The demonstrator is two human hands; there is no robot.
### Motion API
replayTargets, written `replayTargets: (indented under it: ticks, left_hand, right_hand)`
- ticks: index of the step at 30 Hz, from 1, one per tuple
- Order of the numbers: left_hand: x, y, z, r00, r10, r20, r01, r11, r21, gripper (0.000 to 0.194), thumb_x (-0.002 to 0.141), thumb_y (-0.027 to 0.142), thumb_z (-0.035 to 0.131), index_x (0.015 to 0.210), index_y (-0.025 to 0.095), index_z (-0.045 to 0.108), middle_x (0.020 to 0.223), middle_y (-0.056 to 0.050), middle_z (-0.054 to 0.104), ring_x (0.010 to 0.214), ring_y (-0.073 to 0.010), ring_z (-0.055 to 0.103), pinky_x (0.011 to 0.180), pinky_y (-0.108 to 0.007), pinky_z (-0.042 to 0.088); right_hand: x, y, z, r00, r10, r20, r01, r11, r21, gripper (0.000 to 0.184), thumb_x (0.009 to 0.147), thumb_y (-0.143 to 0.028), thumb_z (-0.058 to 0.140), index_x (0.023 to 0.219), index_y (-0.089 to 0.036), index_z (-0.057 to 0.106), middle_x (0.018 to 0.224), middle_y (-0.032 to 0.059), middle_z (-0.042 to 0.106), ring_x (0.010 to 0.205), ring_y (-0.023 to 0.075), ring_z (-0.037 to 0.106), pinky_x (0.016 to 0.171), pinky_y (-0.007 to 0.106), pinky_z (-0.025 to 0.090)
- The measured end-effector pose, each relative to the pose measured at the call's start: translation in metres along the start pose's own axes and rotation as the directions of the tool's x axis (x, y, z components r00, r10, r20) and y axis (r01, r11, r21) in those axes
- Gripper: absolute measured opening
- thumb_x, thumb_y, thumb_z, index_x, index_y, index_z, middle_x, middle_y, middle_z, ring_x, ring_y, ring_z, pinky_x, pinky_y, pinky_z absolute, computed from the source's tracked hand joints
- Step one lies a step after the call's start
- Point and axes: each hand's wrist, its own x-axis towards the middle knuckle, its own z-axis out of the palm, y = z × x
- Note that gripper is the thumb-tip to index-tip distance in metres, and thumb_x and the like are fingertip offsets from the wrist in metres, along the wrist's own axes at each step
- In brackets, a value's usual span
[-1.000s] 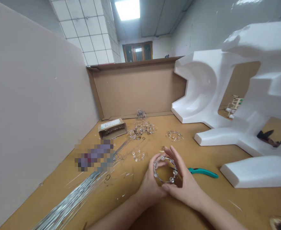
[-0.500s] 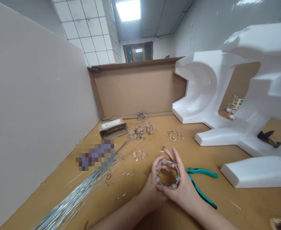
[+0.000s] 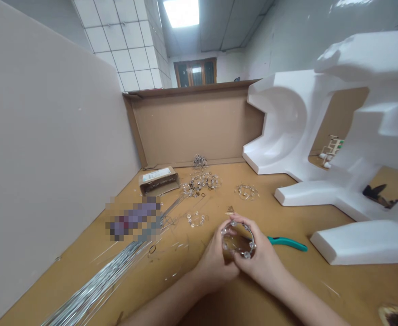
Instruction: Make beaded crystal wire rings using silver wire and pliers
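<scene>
A wire ring strung with clear crystal beads [image 3: 238, 238] is held between both hands just above the brown tabletop [image 3: 185, 290]. My left hand [image 3: 215, 260] cups its left side with curled fingers. My right hand [image 3: 261, 258] wraps over its right and top side, fingers bent around the wire. Teal-handled pliers [image 3: 287, 243] lie on the table just right of my right hand, partly hidden behind it.
A bundle of thin silver wires [image 3: 97, 285] runs along the lower left. More beaded rings [image 3: 247, 191] and loose rings [image 3: 202, 181] lie farther back, beside a small cardboard box [image 3: 158, 179]. White foam packing [image 3: 338, 149] fills the right. Cardboard walls [image 3: 195, 127] stand behind and left.
Both hands have closed more tightly around the beaded ring and turned it slightly. The pliers' lower handle, seen half a second ago, is now hidden behind my right hand.
</scene>
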Motion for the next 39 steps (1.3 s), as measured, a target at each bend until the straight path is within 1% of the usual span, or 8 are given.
replayTargets:
  ticks: [5, 9, 14, 20, 28, 32, 36, 39]
  left_hand:
    - [0.002, 0.007, 0.001, 0.997, -0.020, -0.068, 0.012, 0.993, -0.114, 0.052, 0.080, 0.027, 0.044, 0.128, 0.016, 0.029, 0.134, -0.012, 0.033, 0.125, -0.0234, 0.030, 0.105, -0.041, 0.024]
    - [-0.009, 0.015, 0.012, 0.998, -0.048, -0.045, 0.052, 0.995, 0.089, 0.073, 0.073, 0.028, 0.058, 0.134, 0.017, 0.019, 0.139, -0.012, 0.024, 0.126, -0.0258, 0.026, 0.105, -0.044, 0.024]
    - [-0.016, 0.014, 0.017, 0.997, 0.031, -0.071, -0.017, 0.981, 0.193, 0.064, 0.077, 0.028, 0.054, 0.132, 0.018, 0.023, 0.137, -0.012, 0.028, 0.125, -0.0254, 0.029, 0.104, -0.044, 0.025]
    - [-0.014, 0.019, 0.014, 0.989, 0.140, -0.041, -0.122, 0.947, 0.296, 0.054, 0.078, 0.027, 0.052, 0.127, 0.018, 0.031, 0.128, -0.011, 0.038, 0.117, -0.0235, 0.038, 0.099, -0.040, 0.032]
    - [-0.013, 0.021, 0.014, 0.973, 0.222, -0.068, -0.171, 0.883, 0.437, 0.044, 0.083, 0.027, 0.042, 0.125, 0.018, 0.033, 0.127, -0.012, 0.039, 0.115, -0.0238, 0.038, 0.095, -0.041, 0.033]
    - [-0.009, 0.023, 0.012, 0.981, 0.188, -0.055, -0.151, 0.904, 0.400, 0.032, 0.083, 0.031, 0.042, 0.112, 0.019, 0.043, 0.109, -0.009, 0.050, 0.099, -0.0207, 0.048, 0.087, -0.036, 0.039]
    - [-0.006, 0.022, 0.007, 0.984, 0.082, -0.156, -0.048, 0.977, 0.210, 0.029, 0.087, 0.036, 0.032, 0.108, 0.019, 0.043, 0.102, -0.008, 0.052, 0.091, -0.0182, 0.052, 0.083, -0.034, 0.041]
    - [-0.006, 0.018, 0.005, 0.974, 0.042, -0.225, -0.019, 0.994, 0.106, 0.031, 0.089, 0.038, 0.029, 0.110, 0.019, 0.039, 0.104, -0.008, 0.051, 0.089, -0.0173, 0.053, 0.082, -0.033, 0.042]
  right_hand:
    - [0.000, 0.005, -0.003, 0.994, 0.077, 0.082, -0.065, 0.988, -0.138, 0.052, 0.063, -0.012, 0.050, 0.113, -0.022, 0.038, 0.110, 0.0094, 0.054, 0.098, 0.0216, 0.055, 0.082, 0.038, 0.046]
    - [-0.007, 0.000, 0.007, 0.991, 0.112, 0.075, -0.099, 0.982, -0.160, 0.055, 0.070, -0.018, 0.049, 0.122, -0.023, 0.033, 0.114, 0.0109, 0.052, 0.102, 0.0222, 0.053, 0.084, 0.039, 0.045]
    - [-0.013, 0.003, 0.013, 0.985, 0.173, 0.016, -0.167, 0.968, -0.187, 0.069, 0.074, -0.031, 0.051, 0.134, -0.022, 0.018, 0.127, 0.0123, 0.044, 0.112, 0.0249, 0.046, 0.091, 0.043, 0.040]
    - [-0.015, -0.002, 0.012, 0.976, 0.214, 0.049, -0.204, 0.966, -0.158, 0.072, 0.076, -0.028, 0.048, 0.137, -0.027, 0.008, 0.127, 0.0103, 0.045, 0.112, 0.0242, 0.047, 0.089, 0.044, 0.041]
    - [-0.018, -0.004, 0.018, 0.995, 0.089, 0.038, -0.077, 0.970, -0.229, 0.076, 0.077, -0.015, 0.040, 0.138, -0.029, -0.001, 0.136, 0.0109, 0.033, 0.118, 0.0258, 0.041, 0.091, 0.046, 0.039]
    - [-0.017, -0.008, 0.019, 0.995, 0.096, 0.038, -0.088, 0.981, -0.171, 0.075, 0.076, -0.020, 0.044, 0.138, -0.026, 0.003, 0.132, 0.0133, 0.037, 0.117, 0.0273, 0.042, 0.091, 0.046, 0.039]
    - [-0.015, -0.013, 0.012, 0.998, 0.044, 0.041, -0.042, 0.998, -0.044, 0.075, 0.072, -0.022, 0.052, 0.136, -0.025, 0.014, 0.134, 0.0117, 0.034, 0.119, 0.0258, 0.038, 0.096, 0.045, 0.035]
    - [-0.014, -0.013, 0.007, 0.998, 0.059, 0.025, -0.062, 0.987, 0.150, 0.060, 0.075, -0.024, 0.048, 0.131, -0.026, 0.028, 0.136, 0.0079, 0.033, 0.121, 0.0232, 0.035, 0.098, 0.042, 0.034]
